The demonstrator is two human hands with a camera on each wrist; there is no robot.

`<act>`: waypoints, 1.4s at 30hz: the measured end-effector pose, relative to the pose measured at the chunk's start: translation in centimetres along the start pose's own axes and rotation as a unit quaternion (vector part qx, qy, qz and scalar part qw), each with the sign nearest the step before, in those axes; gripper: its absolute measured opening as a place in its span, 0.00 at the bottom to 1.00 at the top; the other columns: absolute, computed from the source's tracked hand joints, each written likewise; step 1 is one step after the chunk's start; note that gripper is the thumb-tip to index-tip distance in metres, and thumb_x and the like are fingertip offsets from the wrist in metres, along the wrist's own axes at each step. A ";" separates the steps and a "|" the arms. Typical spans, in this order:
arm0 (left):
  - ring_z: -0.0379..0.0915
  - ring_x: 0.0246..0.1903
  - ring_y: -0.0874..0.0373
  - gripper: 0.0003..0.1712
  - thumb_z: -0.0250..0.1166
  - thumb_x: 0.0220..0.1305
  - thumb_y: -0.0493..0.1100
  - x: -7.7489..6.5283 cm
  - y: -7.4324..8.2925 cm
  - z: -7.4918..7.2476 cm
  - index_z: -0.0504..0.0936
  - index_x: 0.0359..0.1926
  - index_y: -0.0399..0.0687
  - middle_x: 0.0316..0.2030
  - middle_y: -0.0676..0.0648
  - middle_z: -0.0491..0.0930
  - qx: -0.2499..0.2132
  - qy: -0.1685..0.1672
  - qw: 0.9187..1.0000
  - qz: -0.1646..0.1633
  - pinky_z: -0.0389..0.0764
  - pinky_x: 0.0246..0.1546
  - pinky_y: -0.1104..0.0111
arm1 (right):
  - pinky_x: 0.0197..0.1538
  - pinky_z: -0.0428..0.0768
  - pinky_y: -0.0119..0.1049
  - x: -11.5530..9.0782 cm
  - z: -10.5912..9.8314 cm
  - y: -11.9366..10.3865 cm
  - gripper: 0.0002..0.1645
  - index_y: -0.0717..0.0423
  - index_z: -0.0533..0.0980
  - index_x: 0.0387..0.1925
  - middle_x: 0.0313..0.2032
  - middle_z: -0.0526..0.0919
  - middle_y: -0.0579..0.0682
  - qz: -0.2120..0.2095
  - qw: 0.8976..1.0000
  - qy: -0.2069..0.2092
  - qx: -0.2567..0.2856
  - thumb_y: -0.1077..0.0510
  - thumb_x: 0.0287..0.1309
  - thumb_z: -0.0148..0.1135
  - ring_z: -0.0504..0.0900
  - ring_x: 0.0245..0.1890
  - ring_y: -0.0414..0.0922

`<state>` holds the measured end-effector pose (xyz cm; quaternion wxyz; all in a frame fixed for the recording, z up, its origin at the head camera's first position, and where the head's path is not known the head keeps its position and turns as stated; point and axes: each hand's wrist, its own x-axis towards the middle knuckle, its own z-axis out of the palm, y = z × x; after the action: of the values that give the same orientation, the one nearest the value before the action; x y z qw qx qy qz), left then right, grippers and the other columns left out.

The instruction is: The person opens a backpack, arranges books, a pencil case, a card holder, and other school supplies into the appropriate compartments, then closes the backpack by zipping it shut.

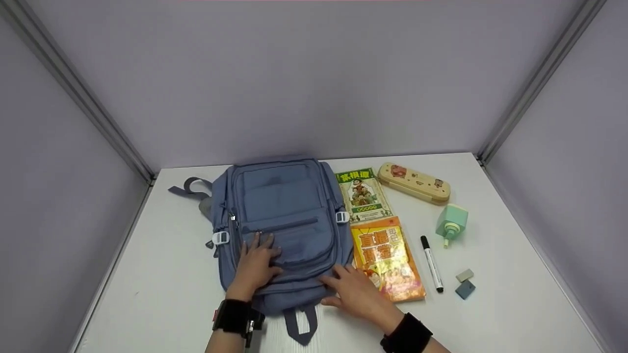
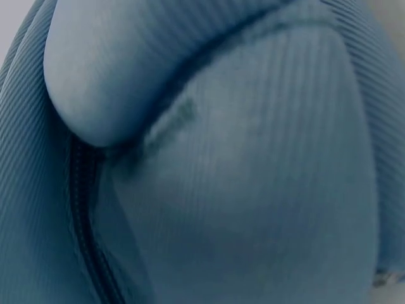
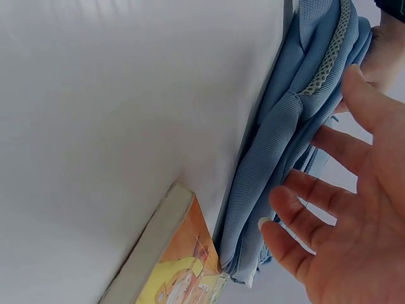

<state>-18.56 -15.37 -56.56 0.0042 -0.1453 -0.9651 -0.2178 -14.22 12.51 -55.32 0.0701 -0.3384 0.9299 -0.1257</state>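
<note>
A blue backpack [image 1: 279, 191] lies on the table with its carry loop [image 1: 301, 338] toward me. My left hand [image 1: 255, 267] rests on the backpack's front pocket, fingers spread, just below a horizontal zipper. At the near right corner my right hand [image 1: 357, 293] touches the fabric with loosely bent fingers. In the right wrist view that hand [image 3: 354, 209] is beside the backpack's edge [image 3: 278, 158] and grips nothing. The left wrist view is filled by close, bluish surfaces and a dark zipper [image 2: 82, 209]; finger detail there is unclear.
An orange book [image 1: 387, 260] lies right of the backpack, below a green book [image 1: 364, 196]. Farther right are a tan pencil case [image 1: 414, 184], a mint-green box-shaped object [image 1: 452, 223], a marker [image 1: 431, 264] and two small blocks [image 1: 465, 289]. Grey panels [image 1: 314, 83] enclose the table.
</note>
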 end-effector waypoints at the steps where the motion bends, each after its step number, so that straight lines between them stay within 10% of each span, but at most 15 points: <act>1: 0.48 0.70 0.30 0.30 0.78 0.48 0.47 0.0 0.0 0.0 0.84 0.54 0.44 0.67 0.36 0.67 0.000 0.005 1.000 0.001 0.47 0.62 0.32 | 0.43 0.70 0.42 0.0 0.0 0.1 0.29 0.44 0.77 0.61 0.47 0.72 0.49 0.000 1.000 0.003 0.008 0.35 0.65 0.56 0.69 0.42 0.45; 9: 0.66 0.62 0.34 0.27 0.79 0.47 0.43 -1.1 0.3 0.1 0.85 0.51 0.41 0.59 0.35 0.74 -0.023 0.072 0.997 0.024 0.61 0.59 0.37 | 0.33 0.70 0.38 1.1 -0.5 0.5 0.18 0.48 0.79 0.53 0.36 0.70 0.45 -0.004 0.998 0.058 0.024 0.45 0.71 0.54 0.71 0.31 0.41; 15: 0.77 0.49 0.40 0.20 0.75 0.55 0.41 -1.9 -0.1 -0.7 0.84 0.49 0.38 0.50 0.37 0.80 -0.074 0.152 0.985 -0.020 0.75 0.50 0.48 | 0.40 0.75 0.44 2.9 -0.7 0.0 0.17 0.50 0.77 0.54 0.45 0.74 0.53 -0.001 0.992 0.129 -0.015 0.48 0.72 0.53 0.76 0.42 0.48; 20: 0.80 0.40 0.41 0.17 0.70 0.57 0.35 -2.3 -1.4 -0.9 0.83 0.48 0.36 0.43 0.37 0.82 -0.052 0.262 0.960 -0.081 0.78 0.40 0.49 | 0.58 0.72 0.55 4.2 -0.3 -0.1 0.26 0.40 0.70 0.67 0.66 0.65 0.59 0.008 0.995 0.103 -0.003 0.41 0.74 0.47 0.66 0.65 0.61; 26: 0.78 0.35 0.33 0.14 0.62 0.56 0.28 -2.8 -4.4 -0.8 0.81 0.45 0.28 0.39 0.30 0.80 -0.016 0.370 0.922 -0.112 0.76 0.35 0.45 | 0.63 0.62 0.63 4.9 0.3 0.1 0.32 0.31 0.63 0.72 0.72 0.57 0.57 0.006 1.000 0.025 0.015 0.33 0.70 0.44 0.52 0.70 0.68; 29: 0.77 0.36 0.31 0.15 0.58 0.57 0.26 -3.1 -5.8 -0.7 0.79 0.46 0.24 0.38 0.28 0.79 -0.003 0.361 0.922 -0.140 0.75 0.34 0.43 | 0.62 0.62 0.65 5.1 0.5 0.3 0.34 0.24 0.59 0.72 0.74 0.53 0.57 0.013 0.999 -0.012 0.026 0.27 0.67 0.41 0.46 0.72 0.68; 35: 0.73 0.49 0.30 0.20 0.50 0.66 0.27 -3.3 -7.4 -0.9 0.71 0.58 0.22 0.48 0.25 0.75 -0.083 0.243 0.944 -0.209 0.72 0.47 0.43 | 0.61 0.60 0.68 5.6 0.6 0.4 0.39 0.14 0.53 0.71 0.76 0.46 0.56 0.024 0.997 -0.063 0.022 0.18 0.58 0.36 0.39 0.72 0.69; 42: 0.69 0.57 0.30 0.22 0.46 0.71 0.27 -2.2 -9.1 -1.6 0.67 0.63 0.24 0.55 0.24 0.72 -0.188 0.201 0.937 -0.214 0.68 0.56 0.45 | 0.63 0.54 0.68 6.1 0.8 0.7 0.39 0.15 0.54 0.71 0.76 0.46 0.56 0.016 0.998 -0.058 0.024 0.19 0.58 0.36 0.38 0.72 0.69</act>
<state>-19.08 -24.46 -59.10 0.1240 0.1134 -0.8939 -0.4157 -19.15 8.96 -56.55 0.1340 -0.3284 0.9263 -0.1270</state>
